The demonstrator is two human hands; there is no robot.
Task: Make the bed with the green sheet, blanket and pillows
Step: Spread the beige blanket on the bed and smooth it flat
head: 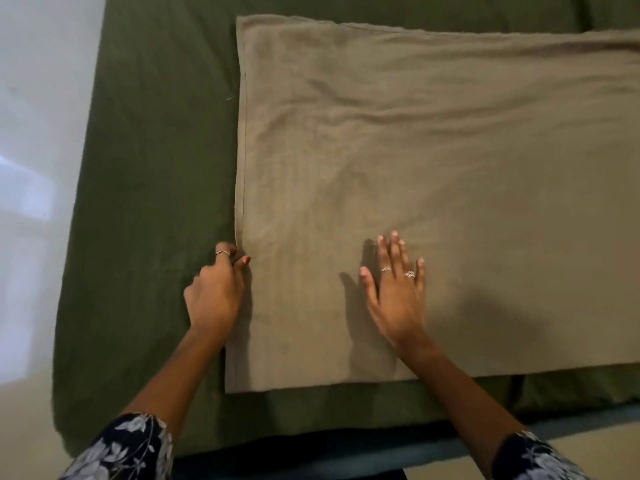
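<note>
Green sheet (149,202) covers the bed from its left edge to the far side. On it your folded tan blanket (433,168) lies flat, reaching off right. Your right hand (398,299) presses it near the near edge, fingers straight. Your left hand (216,289) pinches its left hem.

Blanket on sheet, hands at its near left corner.
I see the blanket (433,168) lying on the sheet (156,168), my left hand (216,292) at its left edge, right hand (398,296) flat on it.
</note>
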